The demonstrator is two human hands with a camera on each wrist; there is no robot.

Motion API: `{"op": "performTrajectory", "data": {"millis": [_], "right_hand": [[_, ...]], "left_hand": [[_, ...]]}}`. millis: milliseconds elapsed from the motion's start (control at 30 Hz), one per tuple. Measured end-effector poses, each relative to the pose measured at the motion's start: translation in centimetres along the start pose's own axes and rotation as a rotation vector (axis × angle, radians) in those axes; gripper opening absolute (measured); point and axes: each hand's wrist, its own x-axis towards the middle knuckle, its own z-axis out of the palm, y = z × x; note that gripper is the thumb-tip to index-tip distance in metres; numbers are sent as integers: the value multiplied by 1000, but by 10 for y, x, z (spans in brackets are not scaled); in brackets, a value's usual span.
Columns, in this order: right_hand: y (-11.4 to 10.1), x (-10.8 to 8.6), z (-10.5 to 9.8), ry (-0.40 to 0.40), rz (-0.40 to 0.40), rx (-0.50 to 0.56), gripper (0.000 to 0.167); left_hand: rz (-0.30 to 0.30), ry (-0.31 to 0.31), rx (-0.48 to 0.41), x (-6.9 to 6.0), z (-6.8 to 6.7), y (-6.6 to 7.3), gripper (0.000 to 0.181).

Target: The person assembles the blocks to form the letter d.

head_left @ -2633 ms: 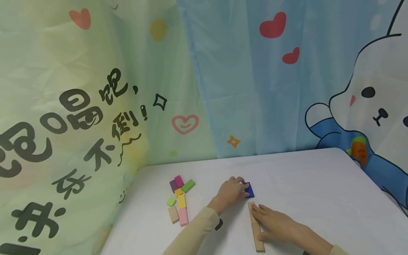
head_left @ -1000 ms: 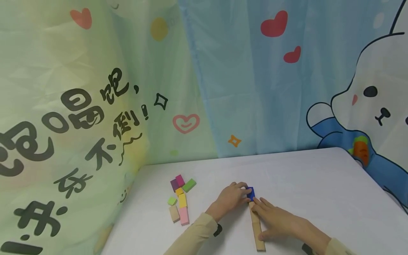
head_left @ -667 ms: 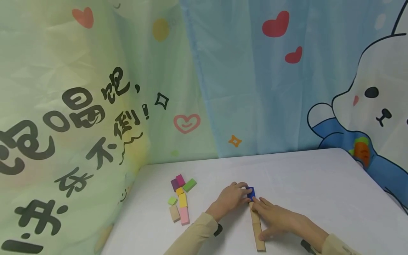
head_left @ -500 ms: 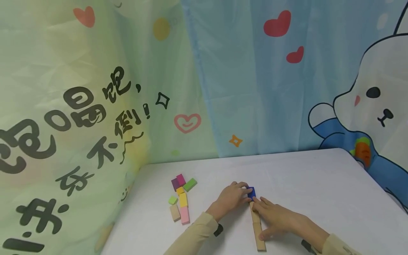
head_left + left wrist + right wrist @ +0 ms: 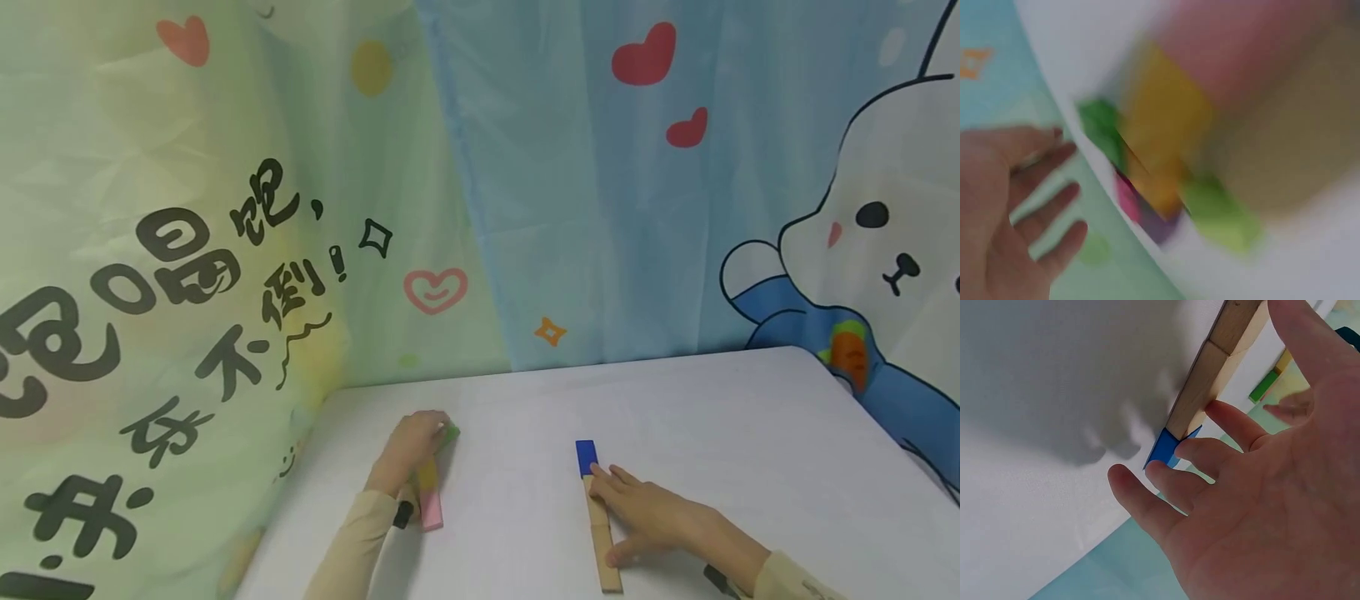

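Note:
A blue block [image 5: 587,457] sits at the far end of two plain wooden blocks [image 5: 606,562], all in one straight row on the white table. My right hand [image 5: 652,517] lies along the row's right side; its fingertips touch the wooden blocks, and in the right wrist view the fingers [image 5: 1141,494] are spread. My left hand [image 5: 408,450] hovers over the loose colored blocks at the left, beside a green block [image 5: 451,433]. In the left wrist view its fingers [image 5: 1054,206] are loosely extended with nothing seen between them. From the head view it hides the purple and magenta blocks.
Under the left hand lie a yellow block [image 5: 427,476], a pink block [image 5: 431,510] and, in the blurred left wrist view, a light green block [image 5: 1219,215], a purple block [image 5: 1159,226] and a tan block [image 5: 1291,131]. A printed curtain [image 5: 570,208] hangs behind the table.
Earlier the left hand held the blue block and drew it against the wooden row. It has since let go and moved left to the loose blocks. The right hand stays by the row.

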Motion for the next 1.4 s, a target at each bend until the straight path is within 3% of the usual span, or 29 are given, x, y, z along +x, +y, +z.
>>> {"op": "performTrajectory", "data": {"millis": [100, 200, 300, 500, 633, 967, 1200, 1400], "right_hand": [[-1, 0, -1, -6, 14, 1, 77], [0, -1, 0, -3, 17, -4, 78], [1, 0, 0, -2, 17, -9, 83], [2, 0, 2, -9, -1, 18, 92], [1, 1, 2, -8, -8, 30, 93], [-1, 0, 1, -1, 22, 23, 90], [-3, 0, -1, 9, 22, -5, 86], [-1, 1, -1, 3, 23, 0, 87]], "left_hand": [[-9, -91, 23, -6, -2, -16, 23], [83, -124, 31, -3, 2, -18, 29], [154, -123, 50, 3, 8, -11, 32], [203, -115, 143, 18, 21, 12, 34], [216, -137, 135, 28, 26, 28, 35], [118, -245, 187, 59, 36, 79, 42], [134, -253, 226, 80, 51, 113, 42], [133, -287, 196, 87, 57, 136, 46]]}}
